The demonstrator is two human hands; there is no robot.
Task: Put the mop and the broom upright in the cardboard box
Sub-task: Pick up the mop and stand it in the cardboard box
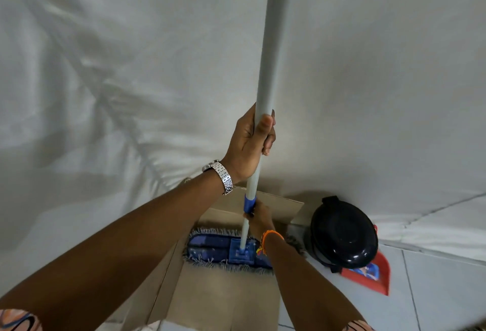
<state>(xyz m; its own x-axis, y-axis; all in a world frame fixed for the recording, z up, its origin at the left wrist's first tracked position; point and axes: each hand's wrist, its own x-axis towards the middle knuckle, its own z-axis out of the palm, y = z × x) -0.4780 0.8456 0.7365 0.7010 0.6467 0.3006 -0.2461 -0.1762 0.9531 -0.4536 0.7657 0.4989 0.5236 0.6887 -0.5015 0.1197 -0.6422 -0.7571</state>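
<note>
The mop stands upright, its grey handle (273,41) running to the top of the view. Its flat blue fringed head (210,250) lies across the open cardboard box (226,294); whether it rests on the box's bottom or hangs above it I cannot tell. My left hand (249,144), with a metal watch on the wrist, grips the handle at mid height. Lower down, my right hand (259,219), with an orange bracelet on the wrist, holds the handle at its blue collar (248,203). The broom is not in view.
A black domed lid or bin (343,231) sits on the tiled floor right of the box, with a red dustpan (373,275) partly under it. White draped fabric (118,81) covers the wall behind. The box's back flap (278,207) stands up.
</note>
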